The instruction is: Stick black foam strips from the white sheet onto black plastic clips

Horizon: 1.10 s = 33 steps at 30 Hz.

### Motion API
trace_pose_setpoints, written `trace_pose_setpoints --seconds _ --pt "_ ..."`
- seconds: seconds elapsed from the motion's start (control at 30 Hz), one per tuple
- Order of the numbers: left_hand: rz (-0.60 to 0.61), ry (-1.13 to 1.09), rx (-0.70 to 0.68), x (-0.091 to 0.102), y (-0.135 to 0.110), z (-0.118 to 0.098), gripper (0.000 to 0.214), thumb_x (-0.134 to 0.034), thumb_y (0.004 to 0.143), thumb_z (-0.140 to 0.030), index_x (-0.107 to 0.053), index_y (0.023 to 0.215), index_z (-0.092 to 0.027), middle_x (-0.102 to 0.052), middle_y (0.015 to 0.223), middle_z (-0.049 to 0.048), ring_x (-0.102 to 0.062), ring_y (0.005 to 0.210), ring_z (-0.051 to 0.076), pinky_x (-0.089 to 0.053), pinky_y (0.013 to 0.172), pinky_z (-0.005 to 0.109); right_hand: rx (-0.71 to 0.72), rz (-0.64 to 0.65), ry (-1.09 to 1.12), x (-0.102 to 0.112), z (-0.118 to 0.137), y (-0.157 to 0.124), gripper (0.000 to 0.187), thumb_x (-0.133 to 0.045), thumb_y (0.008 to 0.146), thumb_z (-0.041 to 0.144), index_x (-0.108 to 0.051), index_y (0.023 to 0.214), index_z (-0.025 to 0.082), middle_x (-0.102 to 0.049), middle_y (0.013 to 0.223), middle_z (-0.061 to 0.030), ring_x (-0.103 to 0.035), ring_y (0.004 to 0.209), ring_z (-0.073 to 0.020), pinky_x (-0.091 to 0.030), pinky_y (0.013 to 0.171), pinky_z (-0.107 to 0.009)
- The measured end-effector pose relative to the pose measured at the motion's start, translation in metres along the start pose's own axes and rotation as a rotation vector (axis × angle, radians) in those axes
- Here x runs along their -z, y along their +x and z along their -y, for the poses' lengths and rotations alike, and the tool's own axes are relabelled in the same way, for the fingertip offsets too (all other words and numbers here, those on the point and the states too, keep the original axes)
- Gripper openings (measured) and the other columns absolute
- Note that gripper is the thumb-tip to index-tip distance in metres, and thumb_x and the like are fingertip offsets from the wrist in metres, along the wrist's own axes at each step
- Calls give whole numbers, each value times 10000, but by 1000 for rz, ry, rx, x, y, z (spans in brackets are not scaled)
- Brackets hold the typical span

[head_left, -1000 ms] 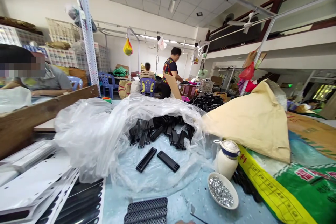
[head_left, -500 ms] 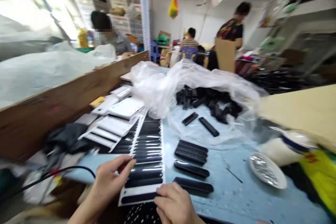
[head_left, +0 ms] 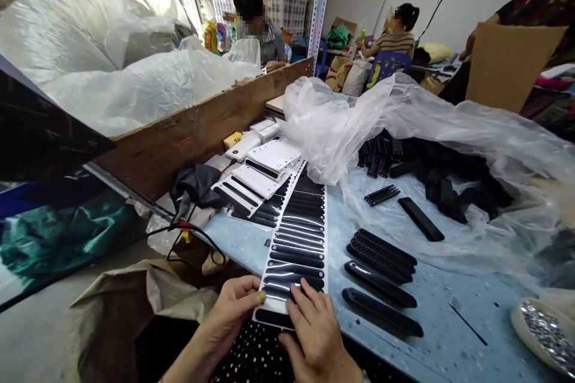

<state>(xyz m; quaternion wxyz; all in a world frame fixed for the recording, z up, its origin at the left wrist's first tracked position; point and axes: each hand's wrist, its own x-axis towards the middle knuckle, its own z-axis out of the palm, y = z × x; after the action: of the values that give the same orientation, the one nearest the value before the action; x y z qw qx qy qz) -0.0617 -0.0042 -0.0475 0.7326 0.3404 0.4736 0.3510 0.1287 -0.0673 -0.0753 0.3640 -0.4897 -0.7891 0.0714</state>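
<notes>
The fingers (head_left: 300,305) of the right hand (head_left: 317,341) are laid out flat and spread on the near end of a long white sheet (head_left: 297,233), which carries a column of glossy black oval strips and lies on the pale blue table (head_left: 431,305). The sheet's near left edge is pinched by the left hand (head_left: 231,317), with the thumb pressed on top and the other fingers curled beneath. More such sheets (head_left: 265,167) are stacked just beyond it, against a wooden board (head_left: 197,131). A reddish mark is seen on the board, but it is too small to be read. Just to the right of the sheet, perforated black grilles (head_left: 381,246) and two smooth black bars (head_left: 381,298) are set side by side. Farther back, a heap of black parts (head_left: 431,170) is held in a crumpled clear plastic bag (head_left: 404,111). A shallow dish (head_left: 541,332) of shiny bits is seen at the right edge.
</notes>
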Motion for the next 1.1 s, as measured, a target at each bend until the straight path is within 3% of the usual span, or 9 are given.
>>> trace_pose_setpoints --seconds 0.1,0.17,0.23,0.33,0.5,0.7,0.9,1.0,1.1 --pt "-47 -101 33 0 3 9 249 -864 624 -301 -728 707 -110 -687 607 34 -554 533 111 -388 546 200 -54 -47 103 5 5 9 296 -606 854 367 -683 1037 148 -695 1153 -179 -585 1145 -403 -478 885 -564" --pt "-66 -128 29 -1 3 11 241 -867 623 -299 -727 688 -114 -686 589 27 -550 521 107 -389 539 198 -83 -98 128 7 3 22 192 -591 877 249 -688 1022 169 -718 1093 -144 -616 1115 -347 -497 903 -516" --pt "-54 -127 18 -4 0 8 232 -859 641 -299 -750 738 -119 -713 635 38 -580 560 126 -421 583 215 -101 -101 136 5 -1 34 245 -585 876 164 -676 1104 161 -714 1122 -138 -614 1139 -321 -498 941 -499" --pt "-30 -73 -31 -12 -4 -3 220 -833 679 -295 -776 801 -121 -736 706 55 -608 635 160 -447 651 248 -153 -45 213 -1 -7 46 301 -671 837 215 -691 1132 159 -714 1140 -138 -605 1163 -334 -493 961 -523" --pt "23 -18 -94 -19 4 -13 195 -809 695 -297 -777 749 -113 -705 666 47 -568 615 145 -420 612 233 -326 -61 506 -4 -16 57 187 -729 777 233 -779 956 209 -771 976 -101 -675 1040 -297 -533 915 -479" --pt "22 -30 -82 -19 13 -11 210 -820 687 -308 -766 762 -120 -704 664 40 -567 598 137 -420 589 223 -415 -35 671 4 -13 69 208 -604 883 220 -806 871 267 -783 866 -49 -701 934 -236 -497 987 -449" --pt "-26 -76 17 -16 2 -11 230 -850 669 -296 -742 775 -123 -723 664 45 -606 587 137 -447 593 219 -673 -147 835 2 -11 72 249 -625 893 362 -795 826 193 -771 877 -84 -717 827 -238 -584 771 -351" --pt "-92 -87 43 -15 2 -2 297 -868 643 -325 -719 809 -128 -719 648 44 -637 582 157 -471 576 231 -831 -250 1013 22 -17 79 280 -648 890 397 -756 813 152 -760 794 -83 -713 707 -205 -590 657 -310" --pt "-189 24 -10 -12 6 7 379 -845 641 -431 -694 845 -150 -709 634 25 -648 565 181 -493 529 249 -783 -513 1059 65 -28 85 191 -716 849 352 -737 870 163 -749 782 -59 -709 692 -184 -598 678 -319"
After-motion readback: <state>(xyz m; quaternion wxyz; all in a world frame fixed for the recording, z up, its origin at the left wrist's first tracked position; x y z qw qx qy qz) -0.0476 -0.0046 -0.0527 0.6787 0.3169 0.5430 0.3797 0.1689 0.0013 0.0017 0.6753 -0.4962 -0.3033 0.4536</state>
